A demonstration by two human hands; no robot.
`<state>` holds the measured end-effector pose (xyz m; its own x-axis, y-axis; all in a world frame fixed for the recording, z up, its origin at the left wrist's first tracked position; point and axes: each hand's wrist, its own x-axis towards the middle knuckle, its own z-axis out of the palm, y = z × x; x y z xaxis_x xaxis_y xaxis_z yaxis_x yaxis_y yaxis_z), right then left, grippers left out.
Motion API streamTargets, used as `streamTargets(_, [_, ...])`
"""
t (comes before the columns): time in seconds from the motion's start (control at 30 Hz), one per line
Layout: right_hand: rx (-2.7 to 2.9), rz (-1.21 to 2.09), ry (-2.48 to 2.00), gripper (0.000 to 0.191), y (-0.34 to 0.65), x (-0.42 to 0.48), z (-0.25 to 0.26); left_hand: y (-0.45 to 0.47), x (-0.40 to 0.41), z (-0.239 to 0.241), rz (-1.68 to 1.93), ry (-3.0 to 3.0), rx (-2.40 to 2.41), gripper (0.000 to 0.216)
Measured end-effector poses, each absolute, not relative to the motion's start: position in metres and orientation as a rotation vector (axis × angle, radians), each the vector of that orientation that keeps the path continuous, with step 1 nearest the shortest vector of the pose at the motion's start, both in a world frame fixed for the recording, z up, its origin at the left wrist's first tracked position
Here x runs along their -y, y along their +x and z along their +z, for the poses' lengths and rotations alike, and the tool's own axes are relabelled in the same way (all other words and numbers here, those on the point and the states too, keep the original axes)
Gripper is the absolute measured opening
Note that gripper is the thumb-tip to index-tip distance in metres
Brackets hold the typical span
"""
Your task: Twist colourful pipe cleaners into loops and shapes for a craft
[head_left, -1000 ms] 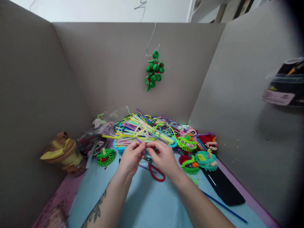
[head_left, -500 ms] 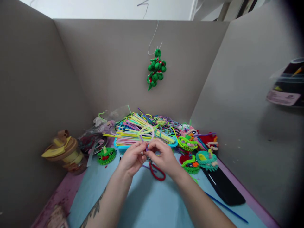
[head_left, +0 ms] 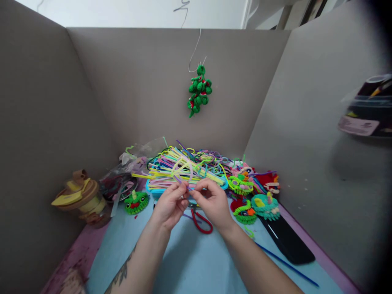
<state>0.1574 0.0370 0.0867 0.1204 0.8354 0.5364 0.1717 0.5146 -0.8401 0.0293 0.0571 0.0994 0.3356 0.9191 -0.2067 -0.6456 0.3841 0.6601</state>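
Your left hand and right hand both pinch a purple pipe cleaner, seemingly barely shaped yet, with finished figures lying at two o'clock.

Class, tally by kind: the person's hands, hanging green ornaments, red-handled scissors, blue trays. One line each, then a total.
Hands: 2 (left hand, right hand, both pinching a purple pipe cleaner)
Hanging green ornament: 1
Red-handled scissors: 1
Blue tray: 1
Total: 5
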Motion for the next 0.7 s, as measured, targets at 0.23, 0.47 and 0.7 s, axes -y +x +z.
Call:
streamTargets(0.23, [1.355, 0.790, -0.913, 0.008, 0.159, -0.040, 0.088, 0.029, -0.058, 0.095, 1.083, 0.530, -0.595, 0.019])
streamTargets(0.47, [1.235, 0.788, -0.848, 0.012, 0.164, -0.047, 0.084, 0.033, -0.055, 0.096, 1.073, 0.509, -0.586, 0.018])
streamTargets(0.7, [1.098, 1.183, -0.547, 0.014, 0.167, -0.054, 0.079, 0.033, -0.055, 0.095, 1.017, 0.533, -0.556, 0.020])
